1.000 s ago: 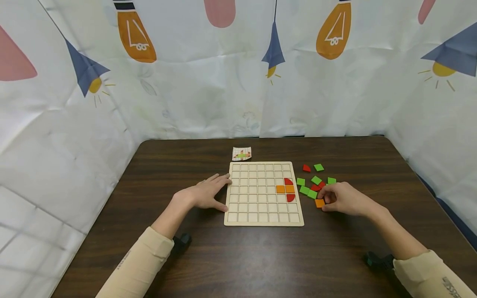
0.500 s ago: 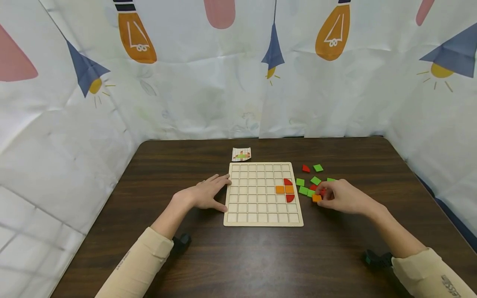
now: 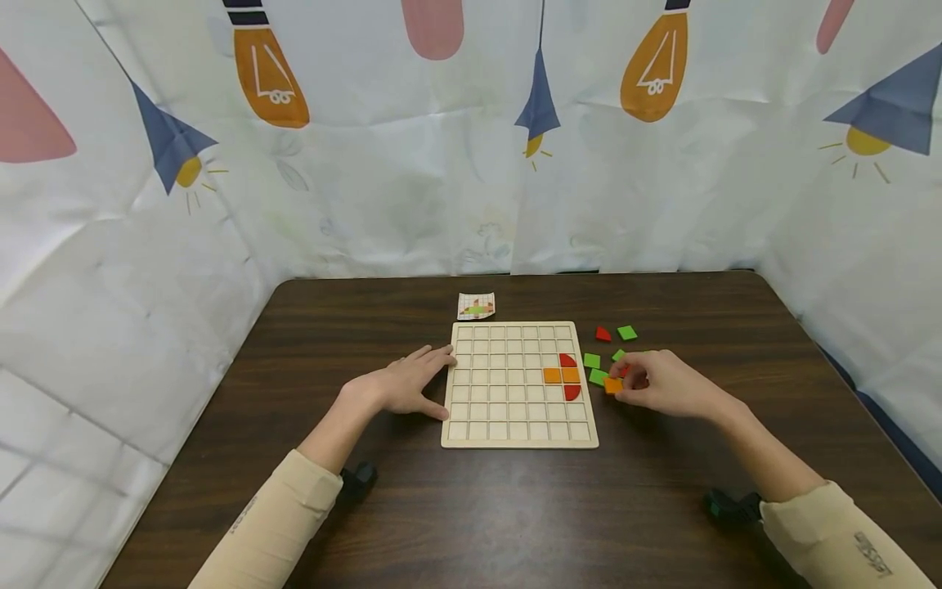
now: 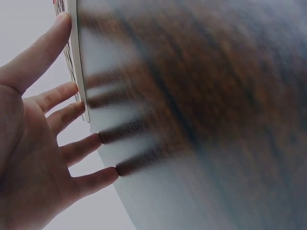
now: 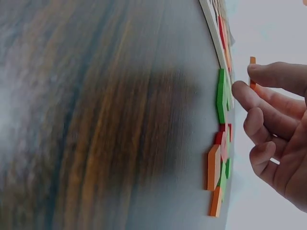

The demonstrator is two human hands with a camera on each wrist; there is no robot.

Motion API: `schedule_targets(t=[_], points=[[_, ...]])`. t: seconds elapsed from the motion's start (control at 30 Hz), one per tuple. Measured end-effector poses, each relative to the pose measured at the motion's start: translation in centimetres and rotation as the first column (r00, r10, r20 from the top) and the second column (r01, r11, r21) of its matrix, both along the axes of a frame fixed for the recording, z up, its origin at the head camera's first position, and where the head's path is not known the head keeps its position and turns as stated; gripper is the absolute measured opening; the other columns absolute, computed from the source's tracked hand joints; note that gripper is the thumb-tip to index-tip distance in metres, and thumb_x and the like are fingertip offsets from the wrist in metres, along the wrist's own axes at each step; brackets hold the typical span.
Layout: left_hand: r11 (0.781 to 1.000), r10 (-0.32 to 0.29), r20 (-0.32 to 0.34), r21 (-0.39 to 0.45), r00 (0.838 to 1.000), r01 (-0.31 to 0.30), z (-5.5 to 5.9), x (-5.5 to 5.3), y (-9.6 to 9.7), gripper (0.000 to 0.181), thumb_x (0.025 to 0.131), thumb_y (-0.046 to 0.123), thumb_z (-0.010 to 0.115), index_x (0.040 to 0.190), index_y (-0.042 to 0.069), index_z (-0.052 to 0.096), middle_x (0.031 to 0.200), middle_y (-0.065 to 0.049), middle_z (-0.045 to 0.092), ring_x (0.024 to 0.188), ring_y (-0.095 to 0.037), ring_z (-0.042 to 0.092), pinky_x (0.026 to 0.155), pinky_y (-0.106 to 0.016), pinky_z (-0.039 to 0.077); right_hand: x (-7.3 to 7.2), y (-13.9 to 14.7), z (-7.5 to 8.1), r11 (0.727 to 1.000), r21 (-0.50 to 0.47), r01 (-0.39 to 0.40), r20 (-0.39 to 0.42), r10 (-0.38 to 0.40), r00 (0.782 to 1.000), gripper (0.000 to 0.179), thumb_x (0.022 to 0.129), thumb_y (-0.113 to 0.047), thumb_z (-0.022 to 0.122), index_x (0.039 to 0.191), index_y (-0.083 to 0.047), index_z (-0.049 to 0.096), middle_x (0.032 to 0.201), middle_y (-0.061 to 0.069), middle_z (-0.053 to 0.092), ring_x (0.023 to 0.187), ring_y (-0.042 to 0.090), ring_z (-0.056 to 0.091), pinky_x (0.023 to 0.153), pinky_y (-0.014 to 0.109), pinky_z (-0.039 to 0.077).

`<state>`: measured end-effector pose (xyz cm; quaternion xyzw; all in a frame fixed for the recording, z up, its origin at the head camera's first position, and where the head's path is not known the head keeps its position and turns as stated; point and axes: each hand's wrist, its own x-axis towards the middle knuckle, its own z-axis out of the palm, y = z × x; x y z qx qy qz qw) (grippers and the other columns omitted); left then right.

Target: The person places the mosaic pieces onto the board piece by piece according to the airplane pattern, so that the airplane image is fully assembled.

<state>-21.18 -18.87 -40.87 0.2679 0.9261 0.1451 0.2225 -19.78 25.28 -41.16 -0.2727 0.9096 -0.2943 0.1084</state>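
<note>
A wooden grid board (image 3: 508, 413) lies on the table, with two orange squares (image 3: 561, 375) and two red quarter-round tiles (image 3: 571, 393) in its right-hand cells. My left hand (image 3: 407, 381) is spread at the board's left edge, thumb and fingertips touching its side; the left wrist view shows those fingers (image 4: 62, 98) straight. Thumb and fingertips of my right hand (image 3: 666, 383) pinch an orange square tile (image 3: 613, 385), held off the table in the right wrist view. That hand is just right of the board, over loose tiles, and hides some of them.
Green squares (image 3: 592, 360) and a red tile (image 3: 603, 334) lie loose right of the board. Two more orange tiles (image 5: 213, 167) rest on the table in the right wrist view. A small pattern card (image 3: 476, 307) sits behind the board. Printed cloth (image 3: 383, 188) surrounds the table (image 3: 353, 311).
My right hand has lifted the orange tile from the table and carried it left and slightly away from me, toward the board. The left hand stays at the board's edge.
</note>
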Motion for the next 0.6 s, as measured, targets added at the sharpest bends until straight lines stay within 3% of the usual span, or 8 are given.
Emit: schedule_targets(t=[0.6], points=[[1.000, 0.003, 0.003, 0.014, 1.000, -0.003, 0.1, 0.1, 0.0, 0.090, 0.090, 0.050, 0.078, 0.159, 0.011, 0.035, 0.171, -0.011, 0.013, 0.155, -0.041, 0.009, 0.116, -0.069, 0.018, -0.4, -2.4, -0.6, 0.996, -0.089, -0.011, 0.013, 0.012, 1.000, 0.024, 0.091, -0.016, 0.081, 0.112, -0.008, 0.072, 0.083, -0.010, 0.066, 0.075, 0.011, 0.060, 0.068, 0.030, 0.051]])
